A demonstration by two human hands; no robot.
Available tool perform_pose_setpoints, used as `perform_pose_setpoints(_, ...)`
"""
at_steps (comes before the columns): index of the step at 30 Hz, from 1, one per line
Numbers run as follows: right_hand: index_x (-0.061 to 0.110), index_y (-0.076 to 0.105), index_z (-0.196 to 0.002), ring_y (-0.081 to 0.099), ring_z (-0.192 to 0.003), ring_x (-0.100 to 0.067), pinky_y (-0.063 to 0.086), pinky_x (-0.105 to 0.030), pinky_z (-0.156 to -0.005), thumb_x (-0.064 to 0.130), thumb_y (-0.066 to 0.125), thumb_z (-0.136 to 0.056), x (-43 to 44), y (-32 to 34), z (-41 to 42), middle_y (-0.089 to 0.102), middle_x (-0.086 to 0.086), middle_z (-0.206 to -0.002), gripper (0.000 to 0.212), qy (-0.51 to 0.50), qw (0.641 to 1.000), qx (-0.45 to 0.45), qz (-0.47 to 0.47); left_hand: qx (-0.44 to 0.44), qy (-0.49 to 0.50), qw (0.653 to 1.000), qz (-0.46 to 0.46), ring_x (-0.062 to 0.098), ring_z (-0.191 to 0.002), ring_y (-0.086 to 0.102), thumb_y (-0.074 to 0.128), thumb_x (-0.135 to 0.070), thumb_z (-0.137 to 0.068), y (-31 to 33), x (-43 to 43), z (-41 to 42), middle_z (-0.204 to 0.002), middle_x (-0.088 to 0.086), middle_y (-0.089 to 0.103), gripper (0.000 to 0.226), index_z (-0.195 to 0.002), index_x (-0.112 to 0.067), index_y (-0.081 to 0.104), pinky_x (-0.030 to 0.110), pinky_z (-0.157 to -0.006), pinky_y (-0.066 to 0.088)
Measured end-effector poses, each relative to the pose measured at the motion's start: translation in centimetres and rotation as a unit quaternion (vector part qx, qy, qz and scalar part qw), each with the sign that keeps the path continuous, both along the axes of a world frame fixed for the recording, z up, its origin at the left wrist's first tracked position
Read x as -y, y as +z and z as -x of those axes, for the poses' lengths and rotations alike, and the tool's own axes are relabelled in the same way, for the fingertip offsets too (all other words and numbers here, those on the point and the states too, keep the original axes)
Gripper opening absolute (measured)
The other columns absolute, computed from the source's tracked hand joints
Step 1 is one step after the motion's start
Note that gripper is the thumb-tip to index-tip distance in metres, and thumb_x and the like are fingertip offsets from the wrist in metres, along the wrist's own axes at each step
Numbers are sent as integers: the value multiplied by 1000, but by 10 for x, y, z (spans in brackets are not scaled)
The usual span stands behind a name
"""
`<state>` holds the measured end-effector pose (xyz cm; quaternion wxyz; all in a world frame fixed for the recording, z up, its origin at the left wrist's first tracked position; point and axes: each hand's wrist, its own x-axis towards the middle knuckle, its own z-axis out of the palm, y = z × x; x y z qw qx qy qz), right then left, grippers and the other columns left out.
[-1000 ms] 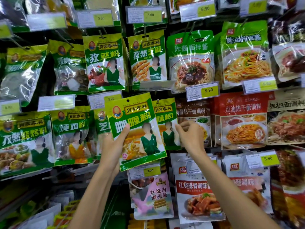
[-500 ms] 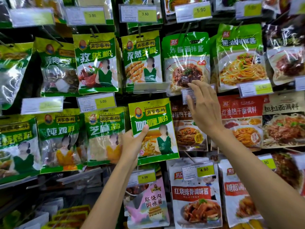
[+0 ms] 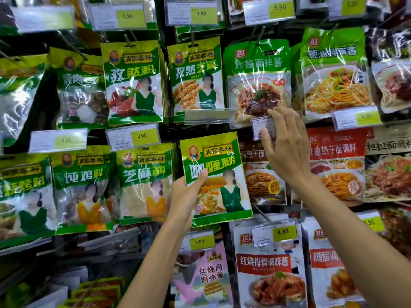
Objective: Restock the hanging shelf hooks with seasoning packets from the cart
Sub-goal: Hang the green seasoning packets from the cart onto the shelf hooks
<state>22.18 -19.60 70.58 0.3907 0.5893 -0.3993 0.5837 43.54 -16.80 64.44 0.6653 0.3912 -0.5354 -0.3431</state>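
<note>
Right hand [image 3: 287, 150] now higher, off curry powder packet [image 3: 219, 174]; its grip pinches price tag [image 3: 258, 127]. Packet down-left of that grip, clamped in your left hand [image 3: 183, 196], unhung. Hanging likely next.

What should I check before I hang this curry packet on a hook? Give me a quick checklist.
1. Left hand grips the curry packet, thumb across its front: ok.
2. Packet upright, label facing out: ok.
3. Right hand pinches the price tag: ok.
4. Hook tip behind that tag in sight: cannot tell, the hand and tag cover it.
5. Packet top level with that tag: not ok, it sits lower and to the left.
6. Tag matches this packet: cannot tell, the print is blurred.
</note>
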Motion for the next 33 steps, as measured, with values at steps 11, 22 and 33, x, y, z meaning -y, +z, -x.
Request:
perform_pose_setpoints(11, -4, 50, -130, 45, -127, -32, 36, -42, -111, 22, 51, -96, -5, -1, -2, 51, -21, -131, 42, 4, 1000, 2, -14, -20, 0, 998, -52, 44, -107, 59, 72, -36, -83, 11, 3, 5, -106, 18, 63, 43, -99, 1, 57, 55, -98, 46)
perform_pose_setpoints(22, -3, 47, -134, 41, -131, -31, 35, -38, -112, 23, 50, -97, -9, -3, -6, 49, -20, -135, 45, 0, 1000, 11, -26, 64, 142, 986, -54, 36, -99, 63, 64, -44, -88, 10, 30, 11, -108, 19, 65, 53, -113, 2, 57, 46, -86, 53)
perform_pose_setpoints(33, -4, 57, -123, 53, -117, -30, 42, -33, -102, 16, 52, -94, -53, -66, 11, 59, -18, -120, 35, 51, 997, 35, -47, 318, 379, 866, 67, 35, -111, 48, 53, -30, -96, -33, -28, 23, -123, 23, 51, 40, -121, 1, 48, 44, -86, 43)
